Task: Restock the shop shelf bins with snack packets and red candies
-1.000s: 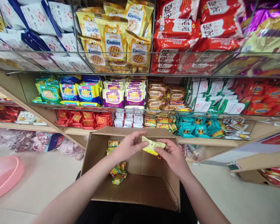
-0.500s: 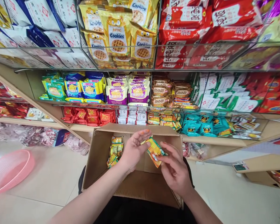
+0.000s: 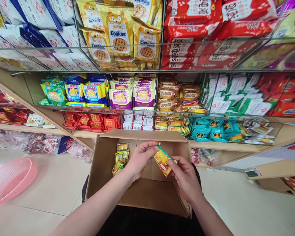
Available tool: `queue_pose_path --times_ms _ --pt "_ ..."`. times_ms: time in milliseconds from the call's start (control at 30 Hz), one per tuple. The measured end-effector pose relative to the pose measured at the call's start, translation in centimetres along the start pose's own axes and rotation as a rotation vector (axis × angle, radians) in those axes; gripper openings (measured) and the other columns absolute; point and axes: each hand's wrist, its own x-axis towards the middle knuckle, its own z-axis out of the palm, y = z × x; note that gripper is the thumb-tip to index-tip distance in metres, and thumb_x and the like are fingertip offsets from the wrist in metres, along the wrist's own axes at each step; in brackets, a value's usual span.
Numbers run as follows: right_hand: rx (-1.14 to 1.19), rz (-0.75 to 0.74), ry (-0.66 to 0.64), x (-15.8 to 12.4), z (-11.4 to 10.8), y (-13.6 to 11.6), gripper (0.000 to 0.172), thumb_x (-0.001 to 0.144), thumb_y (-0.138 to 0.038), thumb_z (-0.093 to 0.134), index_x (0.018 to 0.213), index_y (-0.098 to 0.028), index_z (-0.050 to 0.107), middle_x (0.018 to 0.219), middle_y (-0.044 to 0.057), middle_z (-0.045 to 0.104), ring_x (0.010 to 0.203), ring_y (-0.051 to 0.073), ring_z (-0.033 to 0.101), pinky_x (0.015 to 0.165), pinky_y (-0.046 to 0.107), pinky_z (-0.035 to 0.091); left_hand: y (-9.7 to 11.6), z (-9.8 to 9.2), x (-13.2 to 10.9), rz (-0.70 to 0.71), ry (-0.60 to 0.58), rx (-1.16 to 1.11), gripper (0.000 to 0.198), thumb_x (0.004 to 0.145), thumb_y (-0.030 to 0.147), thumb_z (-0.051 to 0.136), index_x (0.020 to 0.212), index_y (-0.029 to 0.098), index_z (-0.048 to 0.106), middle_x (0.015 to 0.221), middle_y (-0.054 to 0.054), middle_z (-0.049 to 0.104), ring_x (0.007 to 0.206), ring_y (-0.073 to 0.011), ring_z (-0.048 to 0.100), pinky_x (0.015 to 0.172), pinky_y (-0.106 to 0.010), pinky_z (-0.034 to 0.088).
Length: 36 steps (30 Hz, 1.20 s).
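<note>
A small yellow and green snack packet (image 3: 163,159) is held between both hands, tilted, over an open cardboard box (image 3: 147,199). My left hand (image 3: 142,158) pinches its upper left end with thumb and fingers. At the lower right side, my right hand (image 3: 186,174) grips it with the thumb on top. Several similar yellow packets (image 3: 122,156) lie inside the box along its left side. The box rests against my dark-clothed lap.
Ahead stands a shelf (image 3: 236,147) with glass dividers, stocked with bagged snacks. Similar yellow packets (image 3: 175,123) sit on its low tier, beside teal packets (image 3: 208,128). A pink basket (image 3: 13,180) is on the floor at left. Plastic-wrapped bundles (image 3: 27,141) lie under the shelf.
My right thumb and fingers have closed on the packet's right side. The left fingers have bent down onto its upper end. The view has shifted slightly.
</note>
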Motion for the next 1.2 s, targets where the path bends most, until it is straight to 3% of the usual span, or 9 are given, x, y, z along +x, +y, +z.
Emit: queue_pose_path --times_ms 167,333,500,633,800,933,1133,1200 --pt "-0.042 0.003 -0.012 -0.3 0.2 0.8 0.024 0.068 -0.040 0.064 0.081 -0.020 0.061 0.074 0.001 0.061 0.067 0.014 0.054 0.059 0.026 0.046 -0.7 -0.4 0.2 -0.003 0.100 -0.037 0.026 0.060 0.033 0.070 0.078 0.016 0.061 0.069 0.001 0.060 0.063 -0.0097 0.055 0.060 -0.024 0.046" --pt "0.013 0.007 0.016 -0.2 0.1 0.8 0.019 0.067 -0.038 0.065 0.072 -0.020 0.061 0.074 0.000 0.063 0.066 0.013 0.054 0.059 0.024 0.044 -1.2 -0.4 0.1 0.015 0.097 -0.025 0.033 0.059 0.036 0.071 0.082 0.014 0.061 0.069 0.000 0.060 0.061 -0.0094 0.054 0.058 -0.024 0.047" --pt "0.009 -0.036 0.028 -0.2 -0.5 0.8 0.017 0.070 -0.037 0.063 0.075 -0.020 0.062 0.076 0.000 0.064 0.070 0.015 0.055 0.062 0.026 0.043 -1.0 0.1 -0.2 0.042 0.029 -0.035 0.038 0.065 0.039 0.066 0.095 0.019 0.054 0.078 0.000 0.060 0.067 -0.0105 0.056 0.062 -0.025 0.047" --pt "0.024 -0.028 0.032 -0.4 -0.6 1.1 0.016 0.070 -0.036 0.063 0.075 -0.020 0.063 0.075 0.000 0.063 0.071 0.015 0.056 0.063 0.026 0.042 -0.8 0.4 -0.3 0.034 -0.074 -0.027 0.046 0.066 0.034 0.067 0.104 0.021 0.045 0.070 0.002 0.060 0.063 -0.0110 0.058 0.064 -0.028 0.048" --pt "0.083 -0.041 0.069 -0.7 -0.6 1.0 0.015 0.069 -0.034 0.065 0.072 -0.020 0.062 0.069 -0.001 0.061 0.068 0.013 0.054 0.063 0.025 0.042 -0.8 0.6 -0.1 -0.028 -0.026 -0.094 0.036 0.065 0.033 0.068 0.094 0.019 0.050 0.072 0.003 0.057 0.062 -0.0095 0.056 0.061 -0.026 0.049" --pt "0.150 0.035 0.026 -0.8 -0.9 0.2 0.017 0.068 -0.035 0.066 0.076 -0.020 0.062 0.072 -0.001 0.062 0.065 0.013 0.055 0.057 0.025 0.044 -0.8 1.1 0.2 0.002 -0.012 -0.080 0.031 0.067 0.032 0.067 0.090 0.017 0.052 0.074 0.002 0.056 0.060 -0.0081 0.055 0.057 -0.024 0.049" --pt "0.110 0.005 0.147 -0.6 -1.7 -0.7 0.019 0.064 -0.035 0.069 0.071 -0.019 0.061 0.066 -0.002 0.062 0.057 0.010 0.052 0.053 0.022 0.043 -0.3 2.1 0.1 -0.081 -0.070 -0.147 0.035 0.077 0.041 0.053 0.104 0.020 0.046 0.072 -0.002 0.060 0.065 -0.0149 0.061 0.063 -0.030 0.048" --pt "0.138 -0.003 0.145 -0.5 -1.7 -0.6 0.019 0.064 -0.035 0.069 0.072 -0.019 0.061 0.068 -0.001 0.062 0.057 0.010 0.053 0.054 0.024 0.044 -0.3 2.3 0.0 -0.100 -0.101 -0.150 0.037 0.074 0.037 0.058 0.105 0.019 0.045 0.077 -0.003 0.062 0.068 -0.0152 0.062 0.066 -0.030 0.048"
